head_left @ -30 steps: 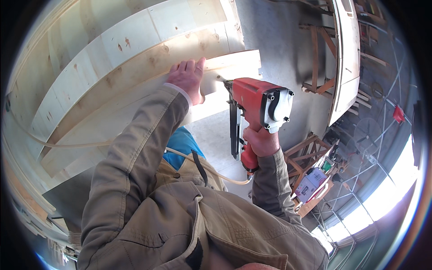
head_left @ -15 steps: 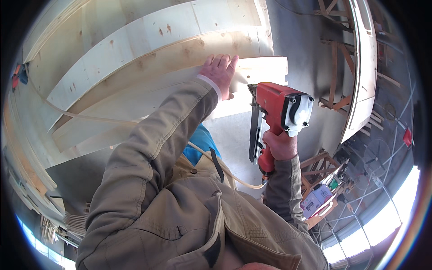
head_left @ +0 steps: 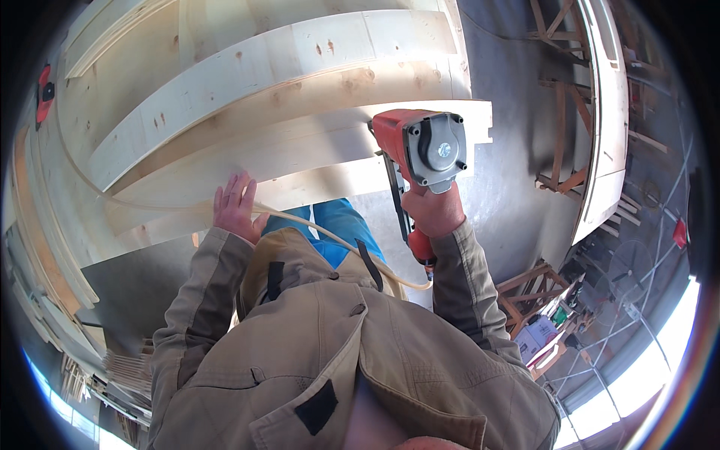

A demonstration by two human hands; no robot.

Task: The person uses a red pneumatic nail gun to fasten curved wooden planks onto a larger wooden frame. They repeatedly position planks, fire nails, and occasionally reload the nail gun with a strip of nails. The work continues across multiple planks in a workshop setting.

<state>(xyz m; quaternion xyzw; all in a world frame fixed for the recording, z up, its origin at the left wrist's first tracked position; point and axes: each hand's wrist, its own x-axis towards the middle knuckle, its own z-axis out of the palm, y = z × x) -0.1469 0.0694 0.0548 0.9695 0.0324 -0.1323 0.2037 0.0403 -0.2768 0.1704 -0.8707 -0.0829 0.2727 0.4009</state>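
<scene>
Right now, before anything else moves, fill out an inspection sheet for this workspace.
Surface: pale, knotty wooden sheet, bearing curved boards.
Job's things: red nail gun, its nose over the nearest board; contact cannot be told.
Clutter: red-and-black object at the far left, kind unclear; stacked wooden strips lower left.
Hands: left hand empty, fingers spread at the near edge of the wood; right hand closed around the nail gun's handle.
Cables: pale hose crosses the wood and passes in front of the person to the nail gun's handle.
Surroundings: grey floor; wooden trestle structure to the right; bright openings low on both sides.
</scene>
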